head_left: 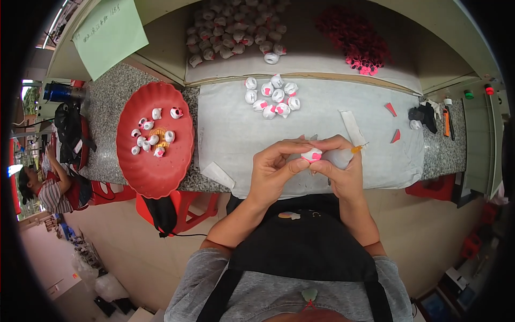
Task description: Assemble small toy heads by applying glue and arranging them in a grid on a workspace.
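Note:
My left hand (274, 167) and my right hand (341, 166) meet over the white sheet (236, 129), both pinching a small white figure with a pink patch (311, 155). My right hand also holds a translucent squeeze bottle with an orange nozzle (347, 154) pointing right. A cluster of similar white and pink figures (273, 96) lies further back on the sheet.
A red round tray (155, 172) at the left holds several small figures. A large heap of white figures (230, 32) and a pile of pink pieces (355, 36) lie at the back. Red scraps, a black item and an orange tool (446, 122) sit right. A person sits far left.

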Available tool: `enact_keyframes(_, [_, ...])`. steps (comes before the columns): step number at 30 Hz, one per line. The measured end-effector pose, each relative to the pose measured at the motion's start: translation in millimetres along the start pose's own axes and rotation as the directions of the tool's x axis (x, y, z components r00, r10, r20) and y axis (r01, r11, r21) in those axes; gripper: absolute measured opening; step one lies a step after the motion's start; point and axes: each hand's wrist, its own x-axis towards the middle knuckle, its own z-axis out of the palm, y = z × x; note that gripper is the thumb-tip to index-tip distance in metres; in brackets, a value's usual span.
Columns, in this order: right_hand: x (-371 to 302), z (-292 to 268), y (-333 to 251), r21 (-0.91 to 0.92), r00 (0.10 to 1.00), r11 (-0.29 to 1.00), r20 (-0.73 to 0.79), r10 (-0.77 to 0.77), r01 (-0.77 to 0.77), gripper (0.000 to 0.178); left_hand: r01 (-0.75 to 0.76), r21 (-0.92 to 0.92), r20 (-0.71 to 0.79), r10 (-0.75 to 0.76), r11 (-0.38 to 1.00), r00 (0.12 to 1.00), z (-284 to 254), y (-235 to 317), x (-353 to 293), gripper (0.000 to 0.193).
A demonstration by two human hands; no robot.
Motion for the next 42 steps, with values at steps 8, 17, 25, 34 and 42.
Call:
enact_keyframes(8, [1.7,0.1,1.6,0.014,0.999,1.0,-0.034,-0.015,0.015,0.024,0.097,0.022,-0.035,-0.096,0.995,0.995,6.8,6.8,-0.9,0.025])
enact_keyframes(17, [1.1,1.3,2.2,0.013,1.0,1.0,-0.018,-0.02,0.021,0.026,0.035,0.076,-0.135,-0.024,0.996,0.991,15.3,4.2,-3.6,0.024])
enact_keyframes(25, [1.5,4.9,4.4,0.06,0.998,0.998,-0.054,-0.021,0.025,0.026,0.049,0.1,-0.197,-0.028,0.994,0.98,20.2,4.1,-5.1,0.022])
enact_keyframes(34, [3.6,5.8,8.2,0.077,0.999,0.997,-0.038,0.001,0.002,0.025,0.038,0.056,-0.204,-0.026,0.998,0.979,14.9,-2.8,-6.1,0.024])
enact_keyframes(42, [2.4,6.7,15.4,0.105,0.996,0.994,-0.094,0.001,0.009,0.024,0.043,0.027,-0.196,-0.037,0.999,0.98,14.3,-9.1,-6.6,0.023])
